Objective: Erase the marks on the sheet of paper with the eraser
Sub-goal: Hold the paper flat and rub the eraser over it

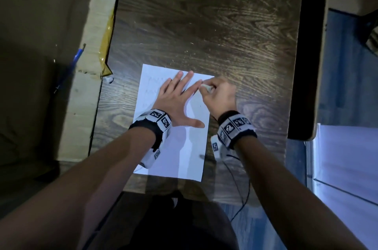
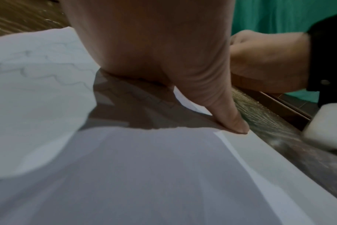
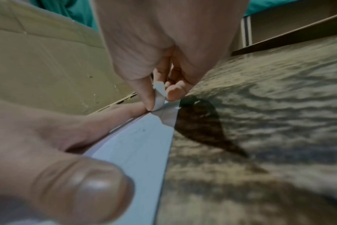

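A white sheet of paper [image 1: 184, 153] lies on the dark wooden table [image 1: 204, 24]. Faint pencil zigzag marks [image 1: 152, 86] run across its upper left part, and they show as wavy lines [image 2: 48, 67] in the left wrist view. My left hand [image 1: 176, 98] lies flat on the sheet with fingers spread, thumb [image 2: 235, 121] pressed near the right edge. My right hand [image 1: 218, 94] pinches a small white eraser [image 1: 205, 87] between thumb and fingers. The eraser [image 3: 159, 97] touches the paper's far right corner, beside my left index finger.
A cardboard box [image 1: 88, 65] with yellow tape stands along the table's left edge, a blue pen [image 1: 75, 59] beside it. A dark panel [image 1: 308, 45] borders the table's right side. A black cable [image 1: 243, 194] hangs from my right wrist over the near edge.
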